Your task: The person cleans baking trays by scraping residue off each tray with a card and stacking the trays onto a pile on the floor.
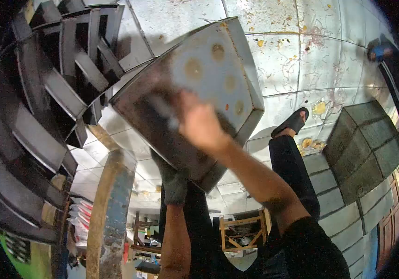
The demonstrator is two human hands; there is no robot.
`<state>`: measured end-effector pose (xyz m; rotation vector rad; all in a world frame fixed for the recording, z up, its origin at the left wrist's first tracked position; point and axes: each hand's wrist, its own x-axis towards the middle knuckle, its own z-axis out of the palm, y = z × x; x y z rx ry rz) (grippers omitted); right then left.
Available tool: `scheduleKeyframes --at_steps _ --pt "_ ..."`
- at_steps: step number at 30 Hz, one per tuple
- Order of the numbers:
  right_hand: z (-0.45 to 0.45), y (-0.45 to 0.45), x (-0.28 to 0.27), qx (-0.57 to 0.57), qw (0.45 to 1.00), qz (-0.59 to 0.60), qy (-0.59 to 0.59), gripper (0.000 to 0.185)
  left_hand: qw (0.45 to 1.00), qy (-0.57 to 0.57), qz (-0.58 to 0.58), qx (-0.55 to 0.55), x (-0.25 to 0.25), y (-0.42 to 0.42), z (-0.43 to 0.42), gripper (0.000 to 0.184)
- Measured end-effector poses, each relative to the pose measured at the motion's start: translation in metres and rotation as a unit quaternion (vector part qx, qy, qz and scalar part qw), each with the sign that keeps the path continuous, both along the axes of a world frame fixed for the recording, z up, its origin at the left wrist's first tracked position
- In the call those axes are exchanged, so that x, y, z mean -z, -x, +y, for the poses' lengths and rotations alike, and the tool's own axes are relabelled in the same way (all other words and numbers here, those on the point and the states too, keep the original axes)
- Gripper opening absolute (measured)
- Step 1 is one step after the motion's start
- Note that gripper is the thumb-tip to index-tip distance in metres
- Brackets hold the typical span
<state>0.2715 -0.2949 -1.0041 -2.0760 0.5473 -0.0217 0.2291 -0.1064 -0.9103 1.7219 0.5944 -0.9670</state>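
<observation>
A large metal box [211, 76] is tilted in front of me. Its upper face is pale grey with round brownish spots, and dark brown smears cover the lower left part. My left hand [175, 188], in a dark grey glove, holds the box's lower edge; its fingertips are hidden behind the box. My bare right hand [202, 125] is over the smeared part of the face, blurred by motion. Its fingers look curled around something dark that I cannot make out.
Stacked dark metal frames [65, 93] fill the left side. A worn beam [104, 209] stands below them. Another dark box [364, 149] is at the right, near my sandalled foot [292, 122]. Yellow scraps [319, 108] lie on the stained tile floor [274, 60]. A wooden stand [242, 232] is behind me.
</observation>
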Motion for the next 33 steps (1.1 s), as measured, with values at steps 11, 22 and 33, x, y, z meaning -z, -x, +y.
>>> scheduleKeyframes --at_steps 11,22,33 --pt "-0.042 0.051 0.023 -0.040 0.966 0.243 -0.080 0.031 0.987 -0.035 -0.115 -0.102 0.007 0.023 -0.025 0.112" --pt "-0.039 0.164 0.063 0.083 0.925 0.364 -0.063 0.030 0.963 -0.044 -0.099 -0.246 0.008 0.044 -0.029 0.112" --pt "-0.111 0.208 0.178 0.140 0.966 0.193 0.098 0.031 0.957 0.079 -0.145 -0.236 0.022 0.054 -0.019 0.081"
